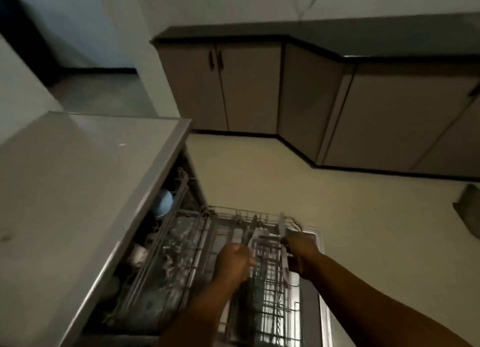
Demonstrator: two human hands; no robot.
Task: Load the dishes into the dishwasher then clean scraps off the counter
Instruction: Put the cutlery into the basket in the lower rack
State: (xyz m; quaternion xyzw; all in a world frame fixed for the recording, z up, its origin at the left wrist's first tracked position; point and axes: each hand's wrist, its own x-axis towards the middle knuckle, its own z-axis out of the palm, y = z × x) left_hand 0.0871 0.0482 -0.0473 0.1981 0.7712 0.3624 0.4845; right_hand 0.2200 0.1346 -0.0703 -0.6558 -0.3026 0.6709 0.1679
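The dishwasher stands open under a pale counter (78, 180), and its lower wire rack (275, 302) is pulled out over the door. Over the rack, my left hand (233, 264) is a closed fist around a dark, thin item (249, 232) that stands among the tines; blur hides what it is. My right hand (298, 255) grips a pale flat dish (282, 225) seen edge-on, upright at the rack's far right. A light blue bowl (163, 203) sits in the upper rack (166, 245) inside the machine, with other blurred dishes around it.
Beige cabinets (249, 86) under a dark countertop (337, 34) run along the far wall and bend to the right. Cream floor (363, 216) lies between them and the dishwasher. A dark object (468, 206) shows at the right edge.
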